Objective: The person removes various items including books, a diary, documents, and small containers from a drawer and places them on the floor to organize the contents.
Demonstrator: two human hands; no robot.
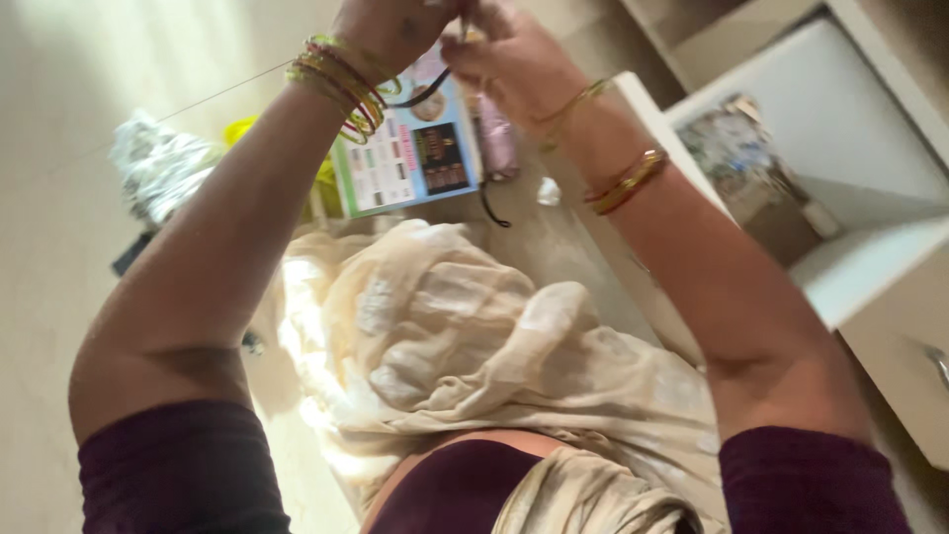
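While both hands (450,40) pinch a dark cord (435,87), cream cloth (465,336) lies below.

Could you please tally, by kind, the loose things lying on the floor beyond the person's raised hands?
Printed colourful paper leaflet: 1
Crumpled silvery plastic bag: 1
Yellow plastic item, partly hidden behind the left arm: 1
Thin black cord: 1
Cream crumpled cloth: 1
Total: 5
Both hands, left and right, pinch something dark and thin; what it is cannot be told.

1 head view, steeply downward, close over lap
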